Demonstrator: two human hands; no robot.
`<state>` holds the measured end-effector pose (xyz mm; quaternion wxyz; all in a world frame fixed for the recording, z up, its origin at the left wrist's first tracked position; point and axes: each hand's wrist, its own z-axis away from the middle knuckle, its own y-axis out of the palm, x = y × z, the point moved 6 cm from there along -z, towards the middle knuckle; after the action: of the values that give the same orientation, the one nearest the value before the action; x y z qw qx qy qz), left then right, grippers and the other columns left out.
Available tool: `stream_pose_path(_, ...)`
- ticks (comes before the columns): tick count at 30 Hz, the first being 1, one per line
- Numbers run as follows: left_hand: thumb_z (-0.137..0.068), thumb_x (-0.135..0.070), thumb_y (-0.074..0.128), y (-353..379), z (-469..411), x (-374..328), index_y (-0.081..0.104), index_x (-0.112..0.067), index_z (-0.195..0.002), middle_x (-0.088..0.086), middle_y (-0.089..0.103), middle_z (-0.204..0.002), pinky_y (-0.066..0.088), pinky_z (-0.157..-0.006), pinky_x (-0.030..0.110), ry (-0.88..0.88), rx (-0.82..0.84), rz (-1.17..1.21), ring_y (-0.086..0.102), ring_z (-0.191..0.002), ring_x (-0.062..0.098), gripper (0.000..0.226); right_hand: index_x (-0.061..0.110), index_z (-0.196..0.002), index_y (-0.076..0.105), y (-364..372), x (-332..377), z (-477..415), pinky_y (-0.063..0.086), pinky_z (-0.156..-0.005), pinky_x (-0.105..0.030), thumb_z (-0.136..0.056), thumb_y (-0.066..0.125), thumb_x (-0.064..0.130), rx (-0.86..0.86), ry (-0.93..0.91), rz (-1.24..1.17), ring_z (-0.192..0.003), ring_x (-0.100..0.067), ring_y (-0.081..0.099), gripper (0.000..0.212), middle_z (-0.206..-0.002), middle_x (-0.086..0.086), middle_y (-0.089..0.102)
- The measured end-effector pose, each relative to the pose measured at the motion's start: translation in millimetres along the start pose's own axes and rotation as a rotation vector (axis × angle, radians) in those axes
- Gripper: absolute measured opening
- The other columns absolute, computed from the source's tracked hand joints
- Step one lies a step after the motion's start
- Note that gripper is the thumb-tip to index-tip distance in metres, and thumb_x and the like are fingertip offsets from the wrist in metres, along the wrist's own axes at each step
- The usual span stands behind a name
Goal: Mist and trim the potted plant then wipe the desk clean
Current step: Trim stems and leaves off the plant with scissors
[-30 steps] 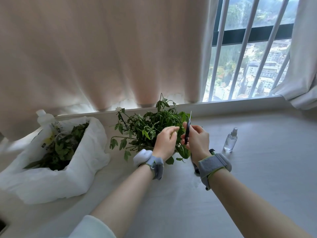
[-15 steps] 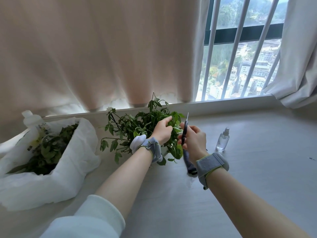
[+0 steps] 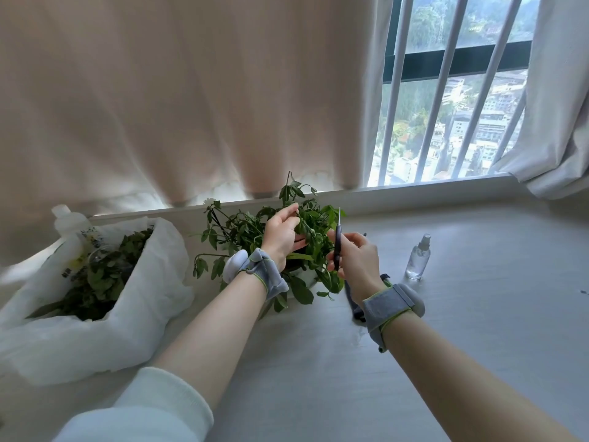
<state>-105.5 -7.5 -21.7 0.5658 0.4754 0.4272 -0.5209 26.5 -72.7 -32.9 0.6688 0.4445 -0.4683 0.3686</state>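
A leafy green potted plant (image 3: pixel 242 231) stands on the pale desk (image 3: pixel 478 314) near the window sill. My left hand (image 3: pixel 282 234) reaches into its top and pinches a drooping stem between the fingertips. My right hand (image 3: pixel 358 260) holds dark-handled scissors (image 3: pixel 338 240) upright just right of the plant, blades pointing up and closed. A small clear spray bottle (image 3: pixel 419 258) stands on the desk to the right. A dark cloth (image 3: pixel 353 298) lies partly hidden under my right wrist.
A white plastic bag (image 3: pixel 137 301) full of cut leaves sits at the left, with a white bottle (image 3: pixel 71 228) behind it. A beige curtain (image 3: pixel 191 90) hangs behind the plant. A barred window (image 3: pixel 446 106) is at the back right.
My left hand has moved from the plant's front up into its top and taken a stem. My right hand with the scissors has stayed beside the plant.
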Motion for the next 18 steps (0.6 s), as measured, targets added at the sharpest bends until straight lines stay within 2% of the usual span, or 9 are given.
stream_pose_path(2, -0.099, -0.006, 0.038, -2, 1, -1, 0.044, -0.018, -0.140, -0.002, 0.048, -0.135, 0.056, -0.068, 0.027, -0.006, 0.018, -0.007, 0.060, -0.073, 0.016, 0.043, -0.002, -0.104, 0.058, 2, -1, 2, 0.033, -0.030, -0.015, -0.092, 0.061, 0.014, 0.017, 0.009, 0.013, -0.032, -0.006, 0.047, 0.021, -0.066, -0.012, 0.052)
stream_pose_path(5, -0.096, -0.001, 0.043, -4, 2, 0, 0.037, -0.020, -0.144, -0.001, 0.036, -0.149, 0.057, -0.064, 0.025, -0.010, 0.054, -0.051, 0.062, -0.070, 0.016, 0.052, -0.002, -0.102, 0.059, 5, -2, 4, 0.033, -0.030, -0.015, -0.092, 0.061, 0.015, 0.038, 0.027, 0.025, -0.032, -0.006, 0.047, 0.019, -0.064, -0.011, 0.052)
stream_pose_path(7, -0.092, 0.006, 0.047, -5, 4, 1, 0.035, -0.022, -0.145, 0.000, 0.031, -0.151, 0.058, -0.065, 0.026, -0.010, 0.078, -0.078, 0.063, -0.075, 0.019, 0.061, -0.002, -0.103, 0.059, 6, -2, 5, 0.033, -0.030, -0.014, -0.093, 0.060, 0.014, 0.044, 0.032, 0.020, -0.032, -0.006, 0.047, 0.020, -0.064, -0.011, 0.052)
stream_pose_path(9, -0.087, 0.013, 0.051, -6, 6, 4, 0.034, -0.024, -0.145, 0.005, 0.030, -0.151, 0.059, -0.066, 0.028, -0.009, 0.087, -0.091, 0.064, -0.090, 0.026, 0.071, -0.004, -0.106, 0.060, 6, -4, 7, 0.033, -0.030, -0.014, -0.093, 0.059, 0.014, 0.044, 0.037, 0.019, -0.032, -0.006, 0.047, 0.022, -0.065, -0.011, 0.052)
stream_pose_path(11, -0.083, 0.016, 0.056, -9, 8, 7, 0.033, -0.027, -0.144, 0.012, 0.033, -0.146, 0.059, -0.070, 0.032, -0.021, 0.084, -0.107, 0.059, -0.103, 0.029, 0.078, -0.006, -0.108, 0.060, 6, -4, 7, 0.033, -0.030, -0.014, -0.093, 0.059, 0.014, 0.040, 0.036, 0.026, -0.032, -0.005, 0.047, 0.024, -0.067, -0.012, 0.052)
stream_pose_path(13, -0.080, 0.016, 0.060, -12, 10, 12, 0.032, -0.030, -0.144, 0.016, 0.039, -0.136, 0.058, -0.072, 0.033, -0.016, 0.073, -0.135, 0.056, -0.106, 0.029, 0.084, -0.006, -0.107, 0.060, 6, -4, 8, 0.032, -0.030, -0.014, -0.093, 0.059, 0.013, 0.034, 0.026, 0.041, -0.032, -0.005, 0.047, 0.024, -0.068, -0.013, 0.052)
stream_pose_path(16, -0.077, 0.011, 0.066, -19, 11, 17, 0.029, -0.035, -0.143, 0.016, 0.052, -0.115, 0.058, -0.070, 0.032, 0.030, 0.028, -0.263, 0.058, -0.104, 0.027, 0.089, -0.004, -0.102, 0.061, 5, -7, 9, 0.031, -0.030, -0.014, -0.092, 0.060, 0.013, 0.043, 0.028, 0.060, -0.031, -0.006, 0.045, 0.019, -0.066, -0.013, 0.052)
stream_pose_path(18, -0.076, 0.005, 0.071, -25, 11, 20, 0.029, -0.034, -0.142, 0.010, 0.058, -0.097, 0.058, -0.071, 0.033, 0.059, -0.021, -0.386, 0.060, -0.094, 0.022, 0.087, -0.001, -0.099, 0.062, 5, -10, 10, 0.030, -0.029, -0.014, -0.091, 0.061, 0.014, 0.064, 0.056, 0.092, -0.030, -0.008, 0.045, 0.017, -0.062, -0.012, 0.052)
